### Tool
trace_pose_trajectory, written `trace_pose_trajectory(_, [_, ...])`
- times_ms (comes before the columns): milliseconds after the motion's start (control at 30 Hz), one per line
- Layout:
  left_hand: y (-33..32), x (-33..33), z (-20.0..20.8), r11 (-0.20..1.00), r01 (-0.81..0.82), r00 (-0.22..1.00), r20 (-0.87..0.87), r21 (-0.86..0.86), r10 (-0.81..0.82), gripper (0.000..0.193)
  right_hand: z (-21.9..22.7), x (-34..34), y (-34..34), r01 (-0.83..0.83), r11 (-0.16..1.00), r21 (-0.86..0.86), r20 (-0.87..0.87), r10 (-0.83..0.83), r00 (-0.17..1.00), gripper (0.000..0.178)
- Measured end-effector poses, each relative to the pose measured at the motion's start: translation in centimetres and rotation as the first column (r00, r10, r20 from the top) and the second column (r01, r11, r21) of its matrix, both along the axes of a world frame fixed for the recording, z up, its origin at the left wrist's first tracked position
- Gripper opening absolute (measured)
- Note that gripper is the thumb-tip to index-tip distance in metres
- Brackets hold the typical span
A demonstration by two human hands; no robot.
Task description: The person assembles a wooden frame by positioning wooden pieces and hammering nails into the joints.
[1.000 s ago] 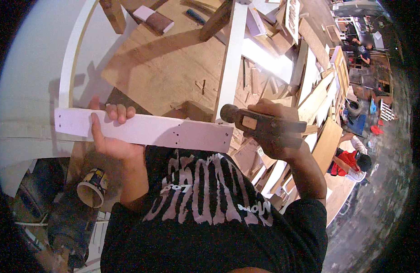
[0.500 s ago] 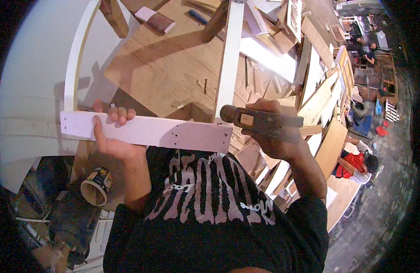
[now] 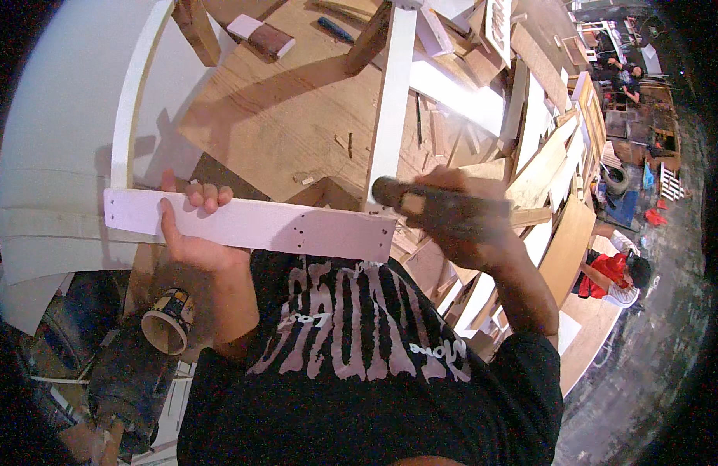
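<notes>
Fingers and thumb of my left hand (image 3: 202, 252) are closed around a pale pinkish-white board (image 3: 270, 221), left of its middle. Small dark nail spots or holes mark the board near both ends and right of its middle. At its ends it meets two white rails, a left rail (image 3: 126, 124) and a right rail (image 3: 390, 109), which run away from me. My right hand (image 3: 479, 241) is wrapped around a hammer (image 3: 444, 208), smeared by motion. The hammer's round dark face is just above the board's right end, by the right rail; whether it touches is unclear.
A plywood sheet (image 3: 281, 116) lies under the frame, with a sanding block (image 3: 260, 37) and a blue-handled tool (image 3: 336, 29) on it. Scrap boards (image 3: 538, 171) pile up at right. A tin can (image 3: 166, 322) stands lower left. Two people are farther right, one in a red vest (image 3: 605, 273).
The hammer in my right hand has shifted slightly left and up and looks more blurred. My left hand keeps its grip on the board.
</notes>
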State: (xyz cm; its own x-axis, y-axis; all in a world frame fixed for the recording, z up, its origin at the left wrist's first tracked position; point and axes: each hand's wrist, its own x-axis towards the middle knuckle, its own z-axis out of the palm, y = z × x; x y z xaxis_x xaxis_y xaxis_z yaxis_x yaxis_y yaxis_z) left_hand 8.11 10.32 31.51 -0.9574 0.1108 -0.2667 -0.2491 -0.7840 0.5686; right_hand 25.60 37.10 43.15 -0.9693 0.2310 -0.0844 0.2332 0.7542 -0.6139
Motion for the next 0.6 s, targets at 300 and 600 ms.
trace_pose_trajectory(300, [0.3, -0.4, -0.4, 0.999, -0.019, 0.999, 0.047, -0.043, 0.021, 0.05, 0.1, -0.6, 0.0, -0.114, 0.993, -0.018, 0.086, 0.116, 0.99, 0.029])
trace_pose_trajectory(600, [-0.2, 0.3, -0.5, 0.998, 0.06, 0.998, 0.005, 0.035, -0.06, 0.052, 0.2, 0.1, -0.1, -0.297, 0.954, 0.043, 0.089, 0.292, 0.952, 0.038])
